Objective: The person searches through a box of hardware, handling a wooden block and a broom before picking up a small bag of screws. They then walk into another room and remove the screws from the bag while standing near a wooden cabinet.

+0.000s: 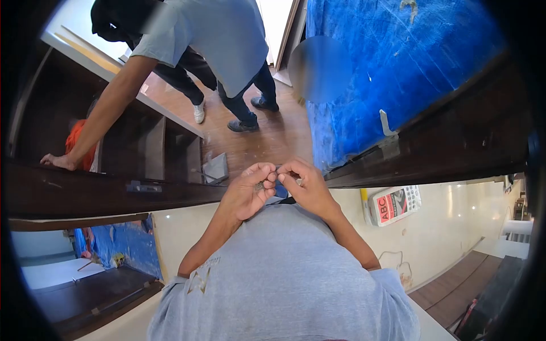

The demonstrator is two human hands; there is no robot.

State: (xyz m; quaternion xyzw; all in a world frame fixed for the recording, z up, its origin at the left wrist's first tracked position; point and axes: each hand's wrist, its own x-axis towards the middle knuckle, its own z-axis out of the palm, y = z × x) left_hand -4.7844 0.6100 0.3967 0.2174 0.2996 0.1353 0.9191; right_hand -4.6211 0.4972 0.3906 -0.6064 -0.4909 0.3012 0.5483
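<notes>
Close together in front of my grey shirt (284, 267), both hands meet at the fingertips. My left hand (248, 193) is turned partly palm up, its fingers curled over something small and dark that I cannot make out. The thumb and forefinger of my right hand (307, 188) pinch at the same spot, touching the left fingertips. Whatever lies in that pinch is too small to name. Just beyond the hands runs the edge of a dark brown wooden panel (114, 196).
A co-worker in a light shirt (222, 45) leans at the upper left, one hand (60, 162) on the dark cabinet. Another person's legs (185, 79) stand behind. Blue sheeting (364, 74) covers a surface at upper right. A bag marked ABC (395, 204) lies at right.
</notes>
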